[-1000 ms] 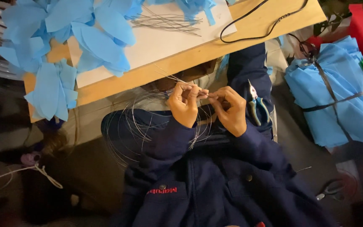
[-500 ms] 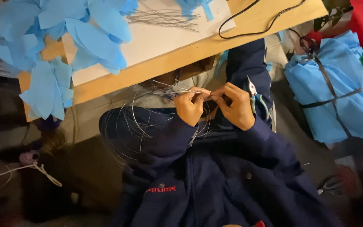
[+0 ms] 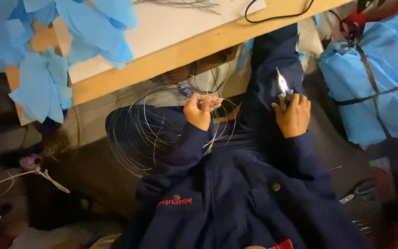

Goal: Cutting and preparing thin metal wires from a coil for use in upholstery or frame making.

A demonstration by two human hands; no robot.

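My left hand (image 3: 200, 112) pinches the end of a loose coil of thin grey wire (image 3: 162, 133) that loops over my lap, just below the table's edge. My right hand (image 3: 293, 116) is apart from it, further right, gripping small pliers (image 3: 283, 86) with light blue handles and the metal tip pointing up. Both arms are in dark navy jacket sleeves.
A wooden table (image 3: 180, 55) with a white sheet (image 3: 185, 25) lies ahead, carrying blue paper cut-outs (image 3: 88, 27), a bundle of straight wires (image 3: 180, 3) and a black cable (image 3: 277, 16). A strapped stack of blue sheets (image 3: 374, 87) sits right. Scissors (image 3: 358, 193) lie lower right; white cord (image 3: 24, 177) left.
The hands were together on the wire in front of me. My right hand has moved off to the right and now holds the pliers up; the left still holds the wire.
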